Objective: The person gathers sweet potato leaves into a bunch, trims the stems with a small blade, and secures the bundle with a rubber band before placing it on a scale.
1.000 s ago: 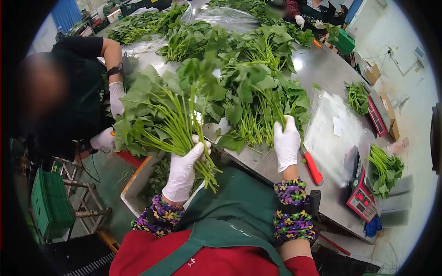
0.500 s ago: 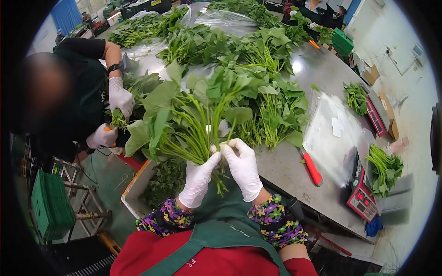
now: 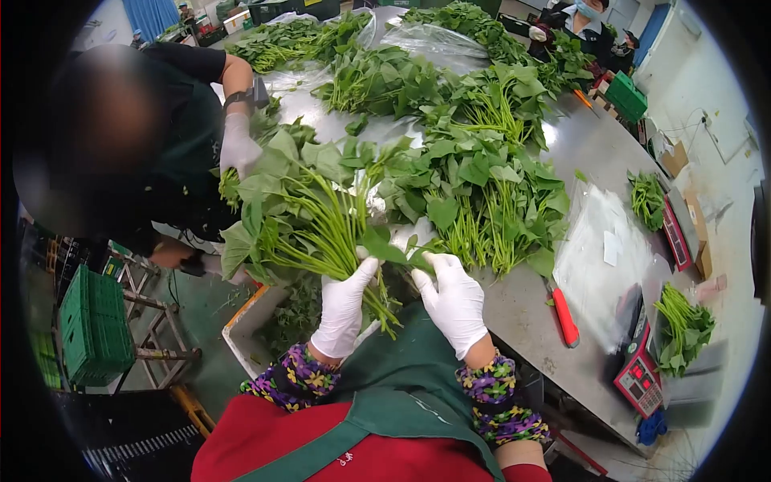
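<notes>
My left hand [image 3: 343, 312], in a white glove, is closed round a bunch of long-stemmed leafy greens [image 3: 321, 229]. Its leaves fan out up and to the left, and the cut stem ends poke out below my fist. To the right, my gloved right hand [image 3: 454, 305] pinches a leafy sprig [image 3: 387, 246] between thumb and fingers, at the right side of the bunch. Beyond my hands, more bunches of greens [image 3: 490, 185] lie heaped on the metal table [image 3: 522, 321]. A red-handled knife [image 3: 564, 319] rests on the table, right of my right hand.
Clear plastic bags [image 3: 602, 265] lie on the right. Two red scales [image 3: 640, 373] stand past them, greens beside each. At left, a co-worker's gloved hand [image 3: 238, 146] holds greens. Green crates [image 3: 96, 325] are stacked at lower left; a white-walled bin [image 3: 241, 341] sits below my hands.
My right hand has moved right, away from my left, with a sprig now pinched in it. The bunch stays in my left hand. The view has shifted; the co-worker's lower hand has moved down.
</notes>
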{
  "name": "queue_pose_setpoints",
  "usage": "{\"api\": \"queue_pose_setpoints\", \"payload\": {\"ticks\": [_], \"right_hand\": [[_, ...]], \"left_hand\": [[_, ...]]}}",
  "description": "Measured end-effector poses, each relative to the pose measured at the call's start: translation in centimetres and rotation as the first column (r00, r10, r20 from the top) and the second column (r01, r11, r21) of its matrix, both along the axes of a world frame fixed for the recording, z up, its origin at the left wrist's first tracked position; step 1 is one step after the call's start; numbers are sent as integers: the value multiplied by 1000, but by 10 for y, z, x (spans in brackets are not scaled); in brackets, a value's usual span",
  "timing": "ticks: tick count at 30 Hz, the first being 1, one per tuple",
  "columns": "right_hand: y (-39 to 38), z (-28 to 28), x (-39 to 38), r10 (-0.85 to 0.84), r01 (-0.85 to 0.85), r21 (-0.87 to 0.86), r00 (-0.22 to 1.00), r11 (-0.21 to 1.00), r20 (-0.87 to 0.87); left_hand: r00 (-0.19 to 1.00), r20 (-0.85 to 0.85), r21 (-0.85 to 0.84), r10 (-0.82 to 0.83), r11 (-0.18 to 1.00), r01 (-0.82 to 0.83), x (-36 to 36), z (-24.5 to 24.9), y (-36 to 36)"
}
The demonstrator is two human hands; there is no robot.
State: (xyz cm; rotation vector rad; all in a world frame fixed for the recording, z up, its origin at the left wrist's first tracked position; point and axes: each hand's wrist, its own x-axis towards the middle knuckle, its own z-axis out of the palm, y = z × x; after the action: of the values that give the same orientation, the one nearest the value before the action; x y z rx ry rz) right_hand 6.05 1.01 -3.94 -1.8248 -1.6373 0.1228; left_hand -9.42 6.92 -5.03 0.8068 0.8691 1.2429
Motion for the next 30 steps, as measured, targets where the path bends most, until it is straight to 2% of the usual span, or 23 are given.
{"api": "queue_pose_setpoints", "payload": {"ticks": [2, 4, 5, 6, 8, 9, 10, 12, 14, 17, 20, 22, 24, 25, 30], "right_hand": [[-2, 16, -14, 19, -27, -19, 945, 999, -328], [-4, 12, -21, 59, -126, -157, 925, 980, -375], [-4, 6, -23, -4, -132, -260, 886, 956, -463], [-5, 2, -23, -13, -122, -261, 887, 958, -462], [-7, -5, -23, -13, -92, -175, 852, 980, -523], [-6, -13, -22, 25, -97, -90, 805, 991, -592], [-8, -16, -21, 22, -97, -94, 804, 991, -594], [-9, -16, -17, 31, -112, -77, 742, 991, -670], [-11, -11, -15, 43, -155, -126, 780, 980, -625], [-12, -9, -18, 47, -182, -136, 746, 974, -664], [-12, -10, -16, 74, -189, -136, 803, 972, -591], [-7, -11, -9, 168, -144, 86, 847, 986, -504], [-3, 7, -3, 48, -36, 31, 807, 999, -588], [0, 17, -2, 53, -43, 32, 824, 999, -564], [8, 33, -3, 38, -56, -19, 855, 998, -517]], "left_hand": [[999, -15, -43, -48, 998, 48, 4, 4, -7], [997, 60, -38, -57, 998, 59, 13, 4, -13], [993, 85, -67, -88, 993, 94, 15, 5, -16], [992, 86, -67, -98, 992, 104, 17, 5, -15], [991, 48, -27, -124, 992, 125, 18, 4, -16], [996, 35, -3, -84, 996, 84, 18, -1, -15], [995, -36, 32, -92, 995, 93, 15, 0, -10], [999, -29, 26, -46, 999, 47, 13, 0, -5], [999, -11, 12, -40, 999, 40, 11, 2, -3], [982, 64, -76, -175, 981, 180, 11, 7, -6], [983, 100, -58, -156, 985, 162, 14, 10, -9], [985, 61, -70, -160, 984, 164, 13, 8, -8], [989, -23, -35, -147, 989, 147, 14, 12, -10], [984, -79, -4, -159, 987, 160, 15, 15, -11], [970, -112, 58, -215, 973, 223, 16, 11, -18]]}}
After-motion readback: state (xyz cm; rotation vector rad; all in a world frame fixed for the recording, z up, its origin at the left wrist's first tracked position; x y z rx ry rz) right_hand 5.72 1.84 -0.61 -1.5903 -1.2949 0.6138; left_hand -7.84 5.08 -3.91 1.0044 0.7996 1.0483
